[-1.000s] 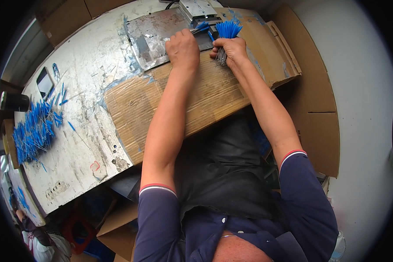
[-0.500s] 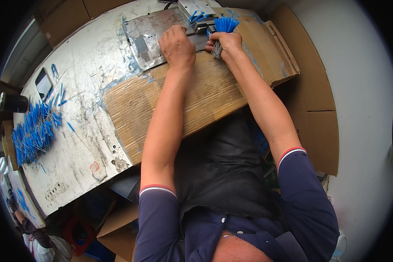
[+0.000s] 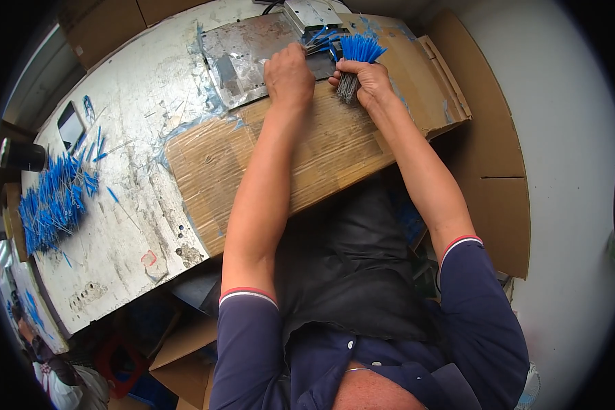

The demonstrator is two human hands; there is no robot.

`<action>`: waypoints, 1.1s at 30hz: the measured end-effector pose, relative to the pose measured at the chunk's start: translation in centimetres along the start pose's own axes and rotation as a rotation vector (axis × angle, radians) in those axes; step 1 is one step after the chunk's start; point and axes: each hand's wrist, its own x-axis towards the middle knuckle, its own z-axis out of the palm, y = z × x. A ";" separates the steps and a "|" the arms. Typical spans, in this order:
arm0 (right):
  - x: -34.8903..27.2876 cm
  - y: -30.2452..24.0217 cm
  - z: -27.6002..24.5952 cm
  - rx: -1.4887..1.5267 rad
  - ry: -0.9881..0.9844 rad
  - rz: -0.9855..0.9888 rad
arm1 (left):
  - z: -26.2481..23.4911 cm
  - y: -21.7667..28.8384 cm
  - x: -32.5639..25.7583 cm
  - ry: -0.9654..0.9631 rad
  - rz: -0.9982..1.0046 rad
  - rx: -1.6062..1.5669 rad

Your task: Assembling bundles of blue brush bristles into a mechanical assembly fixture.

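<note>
A worn, stained white table [image 3: 143,119] spread out left of the grip [image 3: 367,78], its near edge covered by a flat cardboard sheet [image 3: 212,171]. Right of the grip stood a tall brown cardboard panel [image 3: 495,147], and beyond it a plain pale wall [image 3: 567,184] under soft light. Below and left of it sat an open cardboard box [image 3: 188,342]; a smaller white table [image 3: 51,331] lay farther left.
</note>
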 end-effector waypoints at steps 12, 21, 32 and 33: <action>-0.3 0.5 0.6 -0.121 0.061 -0.096 | 0.4 0.1 -0.2 -0.059 0.102 0.178; 0.4 0.4 1.4 -0.171 0.097 -0.109 | -0.1 -0.5 0.3 0.119 -0.139 0.090; 1.4 0.4 1.4 -0.184 0.132 -0.080 | -0.1 -0.4 0.4 0.173 -0.048 -0.026; 1.5 0.3 1.3 -0.133 0.119 -0.068 | -0.1 -0.4 0.4 0.155 -0.044 -0.031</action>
